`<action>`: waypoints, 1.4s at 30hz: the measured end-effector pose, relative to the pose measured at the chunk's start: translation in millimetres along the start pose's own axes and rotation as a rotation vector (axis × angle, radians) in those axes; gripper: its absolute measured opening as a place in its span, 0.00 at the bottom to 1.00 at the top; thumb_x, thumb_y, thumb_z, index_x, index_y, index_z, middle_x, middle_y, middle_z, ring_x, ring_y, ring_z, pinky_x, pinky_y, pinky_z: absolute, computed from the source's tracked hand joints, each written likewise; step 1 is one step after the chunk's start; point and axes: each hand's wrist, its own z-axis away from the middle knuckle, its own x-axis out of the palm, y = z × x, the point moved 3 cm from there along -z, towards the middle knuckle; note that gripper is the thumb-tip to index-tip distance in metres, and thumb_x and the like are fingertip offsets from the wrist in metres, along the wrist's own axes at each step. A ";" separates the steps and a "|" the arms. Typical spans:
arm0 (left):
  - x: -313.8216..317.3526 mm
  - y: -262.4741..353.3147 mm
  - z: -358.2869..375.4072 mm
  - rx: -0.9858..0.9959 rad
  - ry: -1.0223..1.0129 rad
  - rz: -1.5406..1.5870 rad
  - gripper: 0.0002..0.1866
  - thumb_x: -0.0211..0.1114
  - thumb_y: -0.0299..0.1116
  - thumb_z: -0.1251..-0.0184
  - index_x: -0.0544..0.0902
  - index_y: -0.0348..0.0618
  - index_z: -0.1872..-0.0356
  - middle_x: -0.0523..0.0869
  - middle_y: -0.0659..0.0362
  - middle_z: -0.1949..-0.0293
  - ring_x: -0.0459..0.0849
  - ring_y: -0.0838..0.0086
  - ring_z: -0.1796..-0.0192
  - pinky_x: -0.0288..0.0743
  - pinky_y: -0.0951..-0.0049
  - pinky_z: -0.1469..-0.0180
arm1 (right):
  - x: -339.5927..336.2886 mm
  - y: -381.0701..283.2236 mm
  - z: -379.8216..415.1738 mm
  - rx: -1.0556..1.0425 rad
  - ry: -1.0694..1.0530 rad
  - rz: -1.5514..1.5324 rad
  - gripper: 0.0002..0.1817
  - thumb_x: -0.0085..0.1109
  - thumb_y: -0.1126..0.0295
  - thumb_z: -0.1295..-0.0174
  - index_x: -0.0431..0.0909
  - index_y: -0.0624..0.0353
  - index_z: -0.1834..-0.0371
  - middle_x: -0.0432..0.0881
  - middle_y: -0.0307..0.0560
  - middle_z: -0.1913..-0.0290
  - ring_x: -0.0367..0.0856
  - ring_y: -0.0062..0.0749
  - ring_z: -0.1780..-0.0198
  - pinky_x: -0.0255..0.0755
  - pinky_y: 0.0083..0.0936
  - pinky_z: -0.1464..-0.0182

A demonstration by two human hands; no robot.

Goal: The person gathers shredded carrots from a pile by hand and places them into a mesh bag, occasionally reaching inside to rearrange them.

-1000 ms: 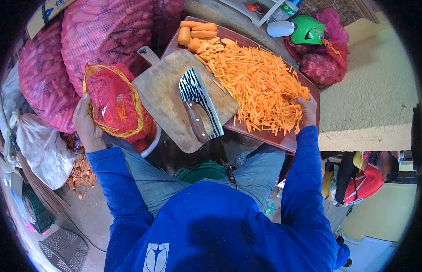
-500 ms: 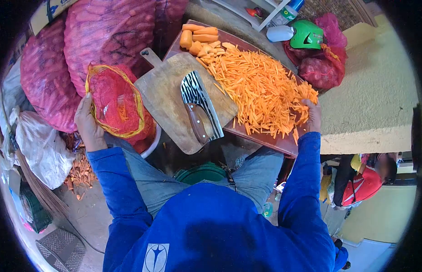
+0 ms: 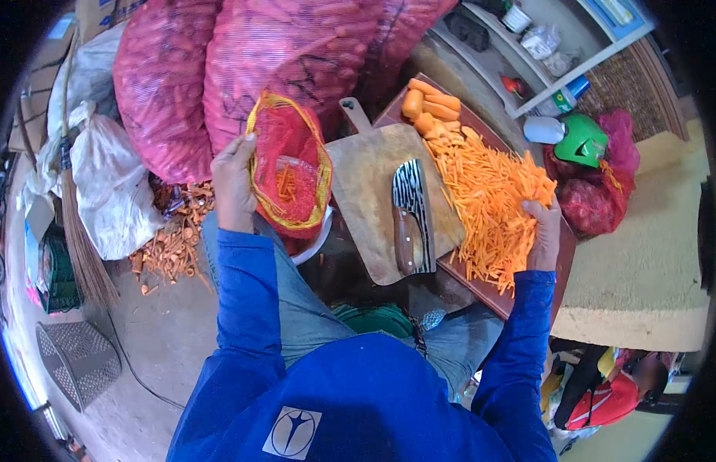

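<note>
My left hand (image 3: 233,181) is closed on the rim of a red mesh bag (image 3: 296,127) with a yellow edge. The bag's mouth gapes upward, and a few carrot sticks show inside. At the other side, my right hand (image 3: 545,235) curls round the right end of a heap of carrot sticks (image 3: 481,200), thumb on top, fingers partly hidden. The heap lies on a reddish-brown table (image 3: 492,296). Between the hands, a knife (image 3: 410,212) with a zebra-striped blade and wooden handle rests on a wooden cutting board (image 3: 365,200). Whole peeled carrots (image 3: 435,104) sit at the far end.
Large mesh sacks of carrots (image 3: 288,61) stand behind the bag. A white-rimmed container (image 3: 321,237) is beneath it. Peelings (image 3: 177,231), a broom (image 3: 85,231) and a grey basket (image 3: 79,362) are on the left. A green helmet (image 3: 581,142) lies back right; another person (image 3: 608,396) is lower right.
The view has shifted, so the scene sits further right. My right hand has pushed the carrot stick heap inward, bunching it toward the cutting board. My left hand still holds the mesh bag's rim.
</note>
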 end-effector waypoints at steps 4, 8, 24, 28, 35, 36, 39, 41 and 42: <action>4.0 2.8 2.7 -0.016 -0.010 0.056 0.09 0.63 0.26 0.29 0.85 0.31 0.55 0.88 0.57 0.62 0.86 0.76 0.63 0.78 0.78 0.58 | 104.0 -29.5 14.3 0.009 -0.161 -0.097 0.31 0.69 0.75 0.56 0.76 0.62 0.43 0.85 0.44 0.52 0.85 0.29 0.55 0.79 0.25 0.52; 7.6 3.5 4.1 -0.001 0.001 0.052 0.07 0.64 0.26 0.30 0.85 0.32 0.57 0.88 0.58 0.65 0.85 0.78 0.67 0.78 0.79 0.63 | 203.3 -35.5 27.1 0.075 -0.430 -0.170 0.33 0.66 0.71 0.56 0.74 0.62 0.40 0.84 0.42 0.51 0.84 0.29 0.53 0.80 0.25 0.49; -14.2 6.7 0.6 0.266 0.225 -0.335 0.13 0.65 0.29 0.30 0.86 0.28 0.54 0.89 0.55 0.61 0.83 0.78 0.63 0.75 0.78 0.59 | 435.5 86.0 55.5 0.606 -0.678 -0.580 0.24 0.66 0.85 0.54 0.79 0.64 0.50 0.87 0.47 0.56 0.87 0.35 0.59 0.81 0.29 0.56; -17.3 6.6 -2.7 0.383 0.271 -0.520 0.13 0.66 0.30 0.31 0.86 0.27 0.54 0.89 0.53 0.60 0.83 0.76 0.60 0.75 0.73 0.56 | 446.9 120.0 45.2 0.407 -0.715 -0.217 0.25 0.72 0.78 0.55 0.79 0.65 0.50 0.87 0.50 0.56 0.87 0.37 0.58 0.79 0.31 0.55; -12.5 13.0 1.2 0.390 0.290 -0.476 0.14 0.66 0.29 0.31 0.85 0.27 0.51 0.89 0.52 0.58 0.83 0.75 0.58 0.76 0.75 0.53 | 442.2 164.5 29.1 -0.155 -0.677 0.559 0.28 0.72 0.67 0.54 0.80 0.66 0.47 0.86 0.61 0.53 0.85 0.53 0.51 0.77 0.41 0.49; -14.2 10.8 0.7 0.329 0.283 -0.388 0.15 0.66 0.29 0.30 0.85 0.27 0.50 0.89 0.53 0.57 0.83 0.76 0.58 0.76 0.76 0.53 | 439.6 161.6 28.1 -0.146 -0.672 0.557 0.28 0.72 0.67 0.54 0.80 0.66 0.47 0.86 0.61 0.53 0.85 0.53 0.51 0.77 0.41 0.49; -28.9 -1.5 -12.4 0.250 0.231 -0.202 0.15 0.66 0.28 0.31 0.85 0.26 0.50 0.88 0.55 0.58 0.82 0.78 0.59 0.75 0.79 0.54 | 434.9 145.9 24.3 0.095 -0.735 0.405 0.31 0.69 0.66 0.50 0.77 0.68 0.41 0.84 0.64 0.48 0.83 0.53 0.44 0.75 0.38 0.43; -31.5 -4.4 -13.6 0.238 0.235 -0.201 0.14 0.66 0.28 0.31 0.85 0.27 0.50 0.88 0.55 0.58 0.82 0.79 0.59 0.75 0.80 0.54 | 435.2 138.6 21.8 0.135 -0.692 0.431 0.37 0.67 0.68 0.43 0.66 0.72 0.30 0.74 0.62 0.33 0.77 0.46 0.36 0.69 0.31 0.36; -32.0 -4.4 -14.3 0.232 0.238 -0.194 0.14 0.66 0.28 0.31 0.85 0.27 0.50 0.88 0.56 0.59 0.82 0.79 0.59 0.75 0.80 0.55 | 437.5 141.5 19.2 0.114 -0.645 0.483 0.34 0.66 0.67 0.40 0.68 0.71 0.31 0.79 0.56 0.38 0.82 0.41 0.45 0.74 0.31 0.43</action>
